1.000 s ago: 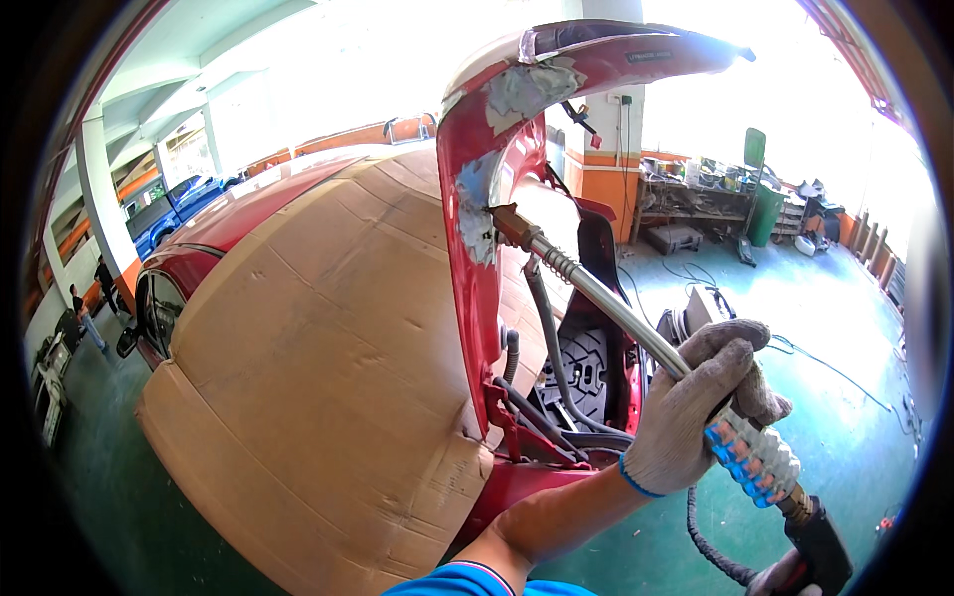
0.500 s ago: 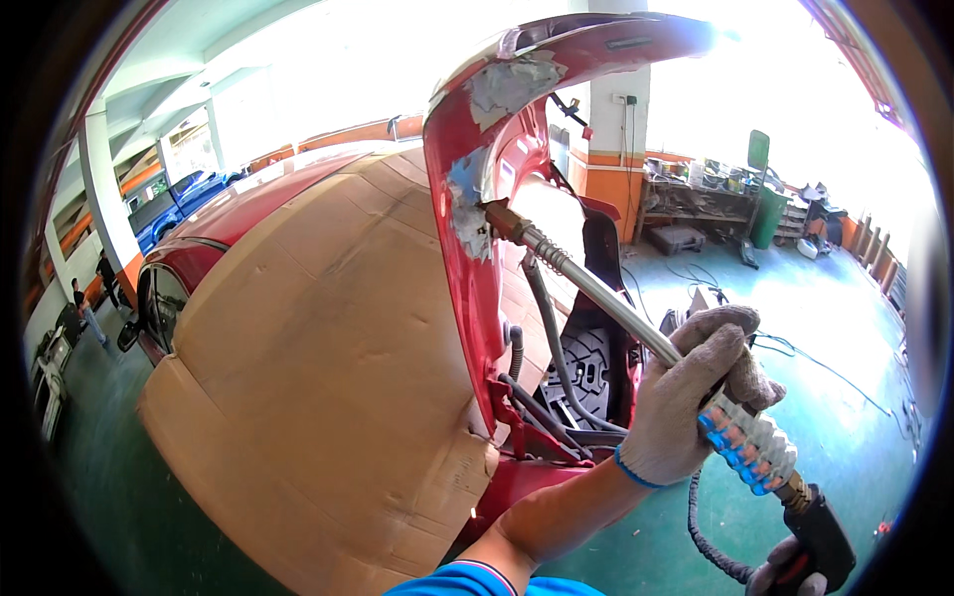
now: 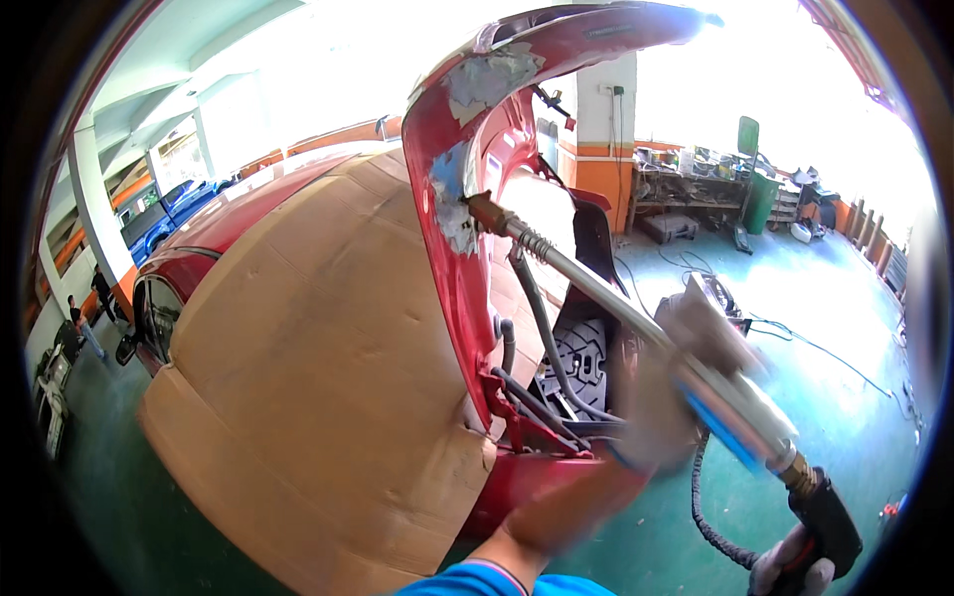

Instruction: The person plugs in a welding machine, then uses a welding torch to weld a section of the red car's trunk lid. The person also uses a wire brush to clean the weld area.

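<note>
A slide hammer dent puller [image 3: 596, 288] with a long silver rod slants down from a red car panel [image 3: 437, 308] to the lower right. Its brass-coloured tip meets the panel's edge by a scraped grey patch [image 3: 459, 223]. My left hand [image 3: 656, 407], in a pale work glove and smeared by motion, is wrapped around the rod at the silver-and-blue sliding weight [image 3: 740, 417]. At the tool's rear end, my gloved right hand [image 3: 793, 566] is closed on the black pistol grip [image 3: 830, 521]. A dark sleeved cable [image 3: 701, 497] hangs from the grip.
Brown cardboard [image 3: 308, 368] covers much of the red car on the left. Below the raised panel lie a grey hose [image 3: 542, 338] and a black patterned part [image 3: 579, 358]. A cluttered workbench [image 3: 686, 184] and a green bin [image 3: 760, 204] stand behind; cables cross the floor. People are far left.
My left hand and the sliding weight have blurred with motion along the rod. The view has shifted slightly, and the right hand stays on the grip.
</note>
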`<state>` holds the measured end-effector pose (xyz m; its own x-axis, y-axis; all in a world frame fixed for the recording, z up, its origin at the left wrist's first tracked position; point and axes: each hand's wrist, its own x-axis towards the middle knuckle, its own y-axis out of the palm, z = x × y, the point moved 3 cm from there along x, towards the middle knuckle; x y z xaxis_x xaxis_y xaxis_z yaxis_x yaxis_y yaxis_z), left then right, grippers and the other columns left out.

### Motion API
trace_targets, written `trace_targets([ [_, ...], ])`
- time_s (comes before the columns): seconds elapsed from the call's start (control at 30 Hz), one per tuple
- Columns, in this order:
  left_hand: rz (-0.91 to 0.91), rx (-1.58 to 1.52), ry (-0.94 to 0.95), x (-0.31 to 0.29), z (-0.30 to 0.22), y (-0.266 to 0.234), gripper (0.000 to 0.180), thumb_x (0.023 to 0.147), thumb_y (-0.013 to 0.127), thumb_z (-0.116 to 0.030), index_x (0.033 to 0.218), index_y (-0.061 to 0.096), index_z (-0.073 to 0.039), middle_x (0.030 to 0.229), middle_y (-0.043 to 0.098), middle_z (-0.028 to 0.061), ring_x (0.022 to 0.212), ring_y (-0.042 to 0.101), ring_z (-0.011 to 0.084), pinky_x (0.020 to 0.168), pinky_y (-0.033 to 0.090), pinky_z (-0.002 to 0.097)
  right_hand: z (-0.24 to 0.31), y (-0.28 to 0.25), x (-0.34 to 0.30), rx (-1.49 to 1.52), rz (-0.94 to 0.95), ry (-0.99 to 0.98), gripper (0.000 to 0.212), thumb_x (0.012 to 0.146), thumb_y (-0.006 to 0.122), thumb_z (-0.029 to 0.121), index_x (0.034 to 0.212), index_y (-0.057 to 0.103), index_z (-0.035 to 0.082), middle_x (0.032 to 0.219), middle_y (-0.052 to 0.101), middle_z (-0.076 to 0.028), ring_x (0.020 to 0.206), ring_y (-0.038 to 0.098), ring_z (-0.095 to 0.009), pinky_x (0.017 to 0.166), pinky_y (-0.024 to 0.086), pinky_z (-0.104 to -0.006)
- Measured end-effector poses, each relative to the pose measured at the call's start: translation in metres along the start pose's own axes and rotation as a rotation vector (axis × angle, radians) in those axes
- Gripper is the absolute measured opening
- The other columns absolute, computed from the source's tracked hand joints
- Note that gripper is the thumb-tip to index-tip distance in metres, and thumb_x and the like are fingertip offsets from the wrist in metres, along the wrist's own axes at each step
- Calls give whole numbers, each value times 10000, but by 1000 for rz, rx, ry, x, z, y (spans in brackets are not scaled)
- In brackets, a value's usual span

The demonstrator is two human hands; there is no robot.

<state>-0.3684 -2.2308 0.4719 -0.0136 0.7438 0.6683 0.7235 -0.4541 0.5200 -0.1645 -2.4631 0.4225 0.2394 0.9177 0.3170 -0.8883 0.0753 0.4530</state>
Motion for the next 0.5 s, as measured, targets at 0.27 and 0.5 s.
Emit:
trace_targets([
  [0.27,74,-790,-412,-26,3,37,279,1075,519,-156,1284,589,14,774,613,70,716,643,164,835,570,413,7,-33,-17,4,110,-72,687,884,756,427,1228,516,-116,983,629,-186,652,552,-212,532,443,-302],
  [0.5,60,-739,-484,-8,6,29,272,1062,557,-169,1261,596,11,798,650,81,722,652,168,820,575,403,-11,-12,-6,126,15,-108,608,886,730,330,1256,492,-91,1018,614,-184,719,574,-237,590,479,-330],
])
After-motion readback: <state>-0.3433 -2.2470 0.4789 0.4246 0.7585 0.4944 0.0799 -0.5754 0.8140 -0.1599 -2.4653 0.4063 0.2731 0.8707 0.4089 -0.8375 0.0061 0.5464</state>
